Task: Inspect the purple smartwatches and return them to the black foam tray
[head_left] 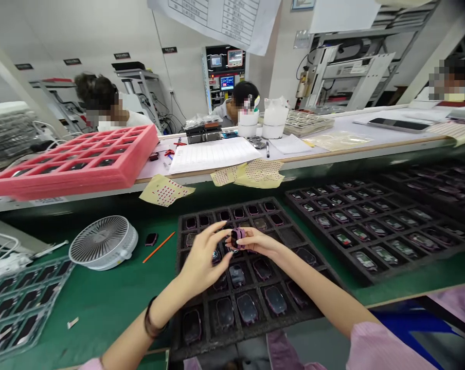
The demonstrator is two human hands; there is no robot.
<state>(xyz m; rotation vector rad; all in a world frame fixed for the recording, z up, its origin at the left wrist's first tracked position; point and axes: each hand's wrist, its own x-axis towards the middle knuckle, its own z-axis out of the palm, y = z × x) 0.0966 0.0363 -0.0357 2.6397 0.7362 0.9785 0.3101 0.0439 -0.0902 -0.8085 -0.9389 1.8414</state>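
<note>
A small pink-and-black device, probably a smartwatch body, is pinched between my left hand and my right hand. Its fingertips-covered sides are partly hidden. Both hands hover over a black foam tray with rows of pockets. Several dark rounded devices with pink edges, such as one, lie in the pockets nearest me. Some pockets at the tray's middle and far side hold smaller dark items, and my hands hide part of the tray.
A second black tray of devices lies to the right, with another beyond it. To the left stand a white desk fan, an orange pencil, a loose dark device and a clear tray. Seated co-workers face me across a raised shelf holding a pink foam tray.
</note>
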